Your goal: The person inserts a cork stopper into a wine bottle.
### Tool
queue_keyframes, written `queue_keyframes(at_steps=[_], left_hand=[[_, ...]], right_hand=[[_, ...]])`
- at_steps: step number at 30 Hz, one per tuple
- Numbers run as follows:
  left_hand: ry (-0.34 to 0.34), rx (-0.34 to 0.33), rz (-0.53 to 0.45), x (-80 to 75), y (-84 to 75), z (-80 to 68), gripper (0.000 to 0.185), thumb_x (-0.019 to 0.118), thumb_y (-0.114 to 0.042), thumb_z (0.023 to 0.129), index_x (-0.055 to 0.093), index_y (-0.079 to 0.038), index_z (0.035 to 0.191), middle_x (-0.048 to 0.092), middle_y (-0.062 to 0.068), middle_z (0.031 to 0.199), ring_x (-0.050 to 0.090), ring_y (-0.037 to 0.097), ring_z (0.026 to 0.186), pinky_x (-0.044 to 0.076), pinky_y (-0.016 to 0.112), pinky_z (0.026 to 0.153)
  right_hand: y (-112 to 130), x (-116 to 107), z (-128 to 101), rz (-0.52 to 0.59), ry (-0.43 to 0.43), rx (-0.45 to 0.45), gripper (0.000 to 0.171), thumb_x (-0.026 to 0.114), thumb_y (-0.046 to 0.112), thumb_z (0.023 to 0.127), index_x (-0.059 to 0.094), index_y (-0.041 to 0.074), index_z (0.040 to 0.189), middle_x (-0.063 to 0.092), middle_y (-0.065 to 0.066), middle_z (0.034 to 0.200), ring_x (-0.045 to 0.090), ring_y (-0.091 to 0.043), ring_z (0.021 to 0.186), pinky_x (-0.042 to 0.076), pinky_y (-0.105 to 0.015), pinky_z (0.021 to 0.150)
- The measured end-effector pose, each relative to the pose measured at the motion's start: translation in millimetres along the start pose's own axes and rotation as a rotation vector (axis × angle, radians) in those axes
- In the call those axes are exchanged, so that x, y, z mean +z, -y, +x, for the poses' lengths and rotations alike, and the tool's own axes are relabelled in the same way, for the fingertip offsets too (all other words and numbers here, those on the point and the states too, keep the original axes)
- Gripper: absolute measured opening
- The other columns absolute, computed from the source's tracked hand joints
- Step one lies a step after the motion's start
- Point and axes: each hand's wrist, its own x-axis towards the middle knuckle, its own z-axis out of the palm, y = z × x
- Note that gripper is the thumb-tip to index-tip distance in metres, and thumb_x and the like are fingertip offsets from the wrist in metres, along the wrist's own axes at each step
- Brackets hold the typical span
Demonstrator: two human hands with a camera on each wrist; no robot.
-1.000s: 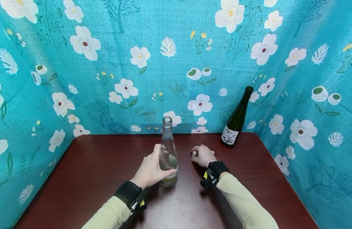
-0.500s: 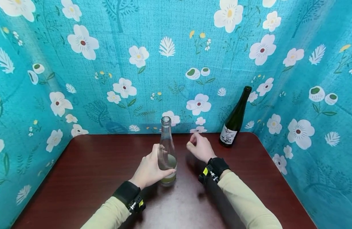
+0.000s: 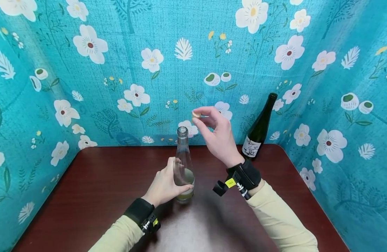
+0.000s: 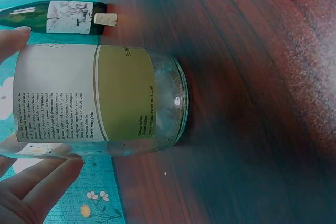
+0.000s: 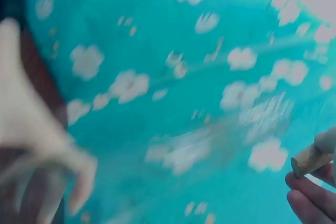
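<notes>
My left hand (image 3: pixel 163 185) wraps the lower body of the clear glass bottle (image 3: pixel 184 164), thumb on one side and fingers curled round the other, holding it upright near the middle of the dark red-brown wooden table (image 3: pixel 86 189). A little pale liquid sits in the bottom of it, and the left wrist view shows its cream and olive paper label (image 4: pixel 89 93) facing that camera.

My right hand (image 3: pixel 216 134) is raised above and just to the right of the bottle's open mouth (image 3: pixel 182 131), with thumb and forefinger pinching a small tan cork (image 3: pixel 196 114); the other fingers hang loosely curled. The cork is near the mouth but apart from it, not yet lined up.

I judge this to be the step of bringing the cork to the neck. The next move calls for carrying it a little left and down, squaring its end over the opening, while my left keeps the bottle steady.

Farther back, a dark green glass bottle with a white label (image 3: pixel 259 131) stands at the table's far right, and a second cork (image 4: pixel 105 19) lies beside its base. Turquoise cloth printed with white flowers (image 3: pixel 117 70) closes in the back and both sides.
</notes>
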Motion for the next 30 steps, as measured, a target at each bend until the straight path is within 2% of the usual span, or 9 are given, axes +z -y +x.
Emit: queue_keyframes(at_steps=[3, 6, 11, 17, 24, 27, 30], left_hand=[[0.005, -0.006, -0.01, 0.3, 0.1, 0.5, 0.092, 0.092, -0.051, 0.069, 0.036, -0.021, 0.135, 0.068, -0.008, 0.12, 0.067, 0.006, 0.084, 0.054, 0.032, 0.07], [0.003, -0.005, -0.022, 0.7, 0.3, 1.6, 0.091, 0.092, -0.051, 0.069, 0.036, -0.022, 0.134, 0.067, -0.009, 0.121, 0.068, 0.006, 0.086, 0.054, 0.033, 0.072], [0.005, 0.004, -0.02, 1.2, 0.7, 1.9, 0.09, 0.092, -0.051, 0.07, 0.036, -0.022, 0.134, 0.067, -0.009, 0.121, 0.068, 0.007, 0.085, 0.054, 0.032, 0.071], [0.0, -0.005, -0.03, 0.8, 1.6, 0.8, 0.089, 0.092, -0.051, 0.069, 0.036, -0.024, 0.132, 0.067, -0.008, 0.119, 0.067, 0.005, 0.083, 0.054, 0.031, 0.069], [0.005, -0.005, -0.027, 0.6, 1.6, 0.8, 0.089, 0.093, -0.051, 0.069, 0.036, -0.024, 0.133, 0.067, -0.008, 0.119, 0.066, 0.004, 0.081, 0.054, 0.031, 0.068], [0.005, -0.003, -0.017, 0.1, 1.4, 0.6, 0.09, 0.092, -0.051, 0.069, 0.036, -0.023, 0.134, 0.067, -0.009, 0.118, 0.066, 0.004, 0.079, 0.054, 0.03, 0.067], [0.007, -0.006, -0.007, -0.6, 0.8, 0.3, 0.092, 0.092, -0.052, 0.069, 0.035, -0.023, 0.135, 0.067, -0.008, 0.115, 0.066, 0.005, 0.078, 0.053, 0.03, 0.066]], right_hand=[[19.0, 3.7, 4.3, 0.043, 0.02, -0.057, 0.031, 0.064, 0.01, 0.102, 0.063, 0.007, 0.133, 0.066, -0.004, 0.123, 0.069, -0.016, 0.106, 0.052, -0.037, 0.092], [26.7, 7.3, 6.2, 0.041, 0.053, -0.093, 0.037, 0.064, 0.009, 0.102, 0.061, 0.007, 0.138, 0.067, -0.005, 0.126, 0.068, -0.016, 0.108, 0.051, -0.036, 0.093], [24.1, 9.7, 3.1, 0.003, 0.086, -0.066, 0.036, 0.065, 0.011, 0.102, 0.064, 0.009, 0.137, 0.07, -0.004, 0.124, 0.068, -0.013, 0.108, 0.052, -0.035, 0.092], [19.8, 13.0, -2.6, 0.004, 0.124, -0.018, 0.038, 0.064, 0.014, 0.103, 0.062, 0.012, 0.141, 0.067, -0.002, 0.131, 0.067, -0.012, 0.109, 0.053, -0.035, 0.091], [16.7, 15.4, -7.1, -0.01, 0.16, -0.022, 0.039, 0.065, 0.015, 0.102, 0.062, 0.012, 0.141, 0.066, 0.001, 0.131, 0.068, -0.012, 0.107, 0.054, -0.034, 0.086], [11.5, 17.2, -10.9, -0.003, 0.199, -0.021, 0.047, 0.068, 0.014, 0.1, 0.056, 0.015, 0.145, 0.063, 0.001, 0.135, 0.068, -0.013, 0.108, 0.054, -0.033, 0.088], [5.3, 20.3, -15.4, -0.034, 0.245, -0.02, 0.063, 0.073, 0.015, 0.097, 0.044, 0.021, 0.152, 0.056, 0.001, 0.142, 0.067, -0.016, 0.112, 0.055, -0.031, 0.086]])
